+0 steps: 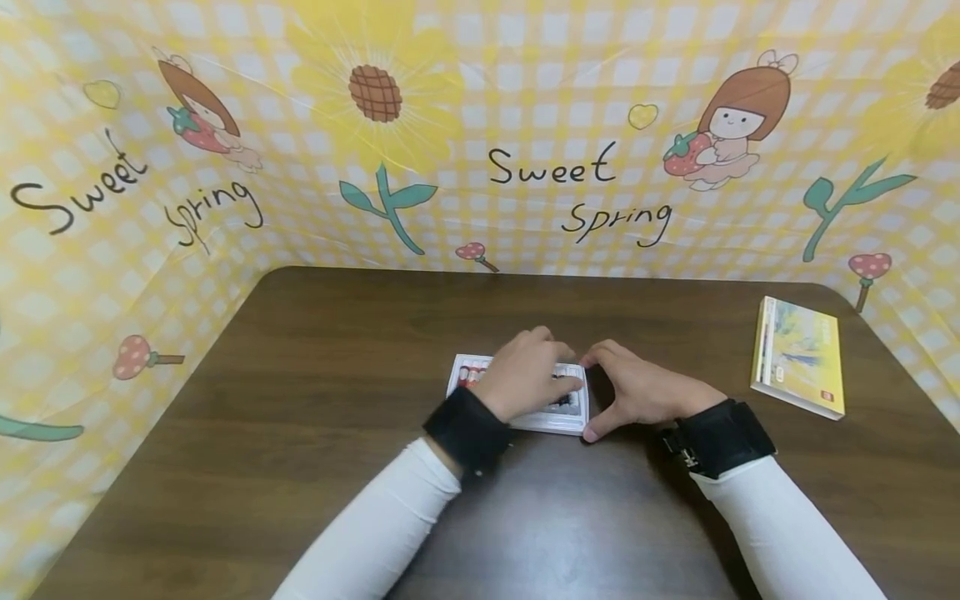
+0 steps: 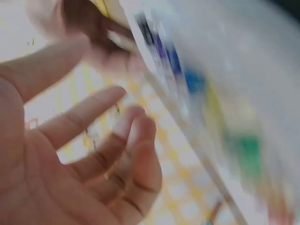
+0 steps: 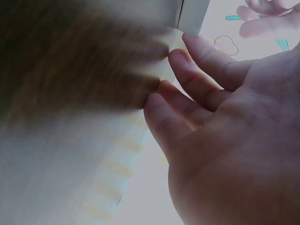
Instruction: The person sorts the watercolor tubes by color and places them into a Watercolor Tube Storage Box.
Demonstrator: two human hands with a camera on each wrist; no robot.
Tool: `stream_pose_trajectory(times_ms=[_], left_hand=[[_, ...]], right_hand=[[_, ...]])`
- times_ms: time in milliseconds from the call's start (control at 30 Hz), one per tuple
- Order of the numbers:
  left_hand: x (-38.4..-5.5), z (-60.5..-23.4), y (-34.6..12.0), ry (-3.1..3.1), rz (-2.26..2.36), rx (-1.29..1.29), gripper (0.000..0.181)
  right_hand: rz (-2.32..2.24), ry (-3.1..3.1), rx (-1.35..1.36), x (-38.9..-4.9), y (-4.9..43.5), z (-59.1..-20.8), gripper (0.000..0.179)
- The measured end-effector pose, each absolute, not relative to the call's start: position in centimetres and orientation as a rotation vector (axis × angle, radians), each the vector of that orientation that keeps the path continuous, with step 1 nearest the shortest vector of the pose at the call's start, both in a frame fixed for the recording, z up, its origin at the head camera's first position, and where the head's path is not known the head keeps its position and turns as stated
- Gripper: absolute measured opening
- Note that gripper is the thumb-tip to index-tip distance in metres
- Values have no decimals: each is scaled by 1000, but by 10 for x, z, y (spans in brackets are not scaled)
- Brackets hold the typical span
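Note:
A white tray (image 1: 550, 423) holding short coloured sticks or tubes lies on the table. In the left wrist view its row of coloured pieces (image 2: 194, 79) is blurred, and their exact kind cannot be told. My left hand (image 1: 525, 371) hovers over the tray's middle, palm down, hiding much of its contents. Its fingers are relaxed and loosely bent, with nothing seen between them in the left wrist view. At the tray's right end, my right hand (image 1: 645, 387) holds the side, thumb at the near corner and fingers at the far corner. Several right fingertips (image 3: 180, 58) meet the tabletop.
A yellow-covered book or flat box (image 1: 801, 358) lies on the right of the brown table (image 1: 315, 400). Behind and at the sides hangs a yellow checked cloth (image 1: 525, 83) with printed flowers and figures. Black bands (image 1: 468, 429) circle both wrists.

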State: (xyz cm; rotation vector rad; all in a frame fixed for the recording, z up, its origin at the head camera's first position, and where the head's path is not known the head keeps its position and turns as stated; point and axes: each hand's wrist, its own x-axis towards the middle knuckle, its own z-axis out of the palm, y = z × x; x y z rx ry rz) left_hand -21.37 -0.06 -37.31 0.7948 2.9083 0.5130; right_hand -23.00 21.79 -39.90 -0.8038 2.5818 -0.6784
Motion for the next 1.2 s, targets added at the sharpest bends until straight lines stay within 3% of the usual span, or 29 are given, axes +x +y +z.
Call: stream_pose_trajectory(times_ms=[267,433,967,1200], left_hand=[[-228,-373,-97,2749,503,750,104],[-228,-384,-132,2658,528,700,121],[-240,-396,-127,2638,513,820,112],[-238,-400,-134,2651,529,778,114]], right_hand=[[-661,2580,-736,-230,216,-398,98],[-659,2572,-723,-231,215,-398,99],[-703,2598,-702,-227,233,-399,99],[-667,2777,-753,-246,273,-387,75]])
